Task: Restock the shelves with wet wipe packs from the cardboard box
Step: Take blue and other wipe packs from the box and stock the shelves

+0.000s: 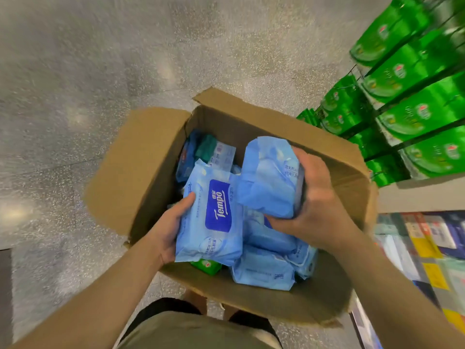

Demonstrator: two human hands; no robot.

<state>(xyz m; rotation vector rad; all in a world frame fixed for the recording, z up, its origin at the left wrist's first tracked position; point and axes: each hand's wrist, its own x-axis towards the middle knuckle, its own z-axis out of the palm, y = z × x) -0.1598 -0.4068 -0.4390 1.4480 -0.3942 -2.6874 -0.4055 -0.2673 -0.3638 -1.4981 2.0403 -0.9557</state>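
While both hands work over the open brown cardboard box [156,157], left hand [167,230] grips a soft blue plastic wet wipe pack with dark label [214,217] by its side edge, label up, long axis running away from the person. Right hand [312,197] clasps a second blue wet wipe pack [266,177], tilted. Likely squashy, slick film; hold across the width.

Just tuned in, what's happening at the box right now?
A person stands over an open brown cardboard box on the floor. The left hand grips a light blue Tempo wet wipe pack; the right hand holds another light blue wipe pack, both above the box. More blue packs lie inside. Shelves of green packs stand to the right.
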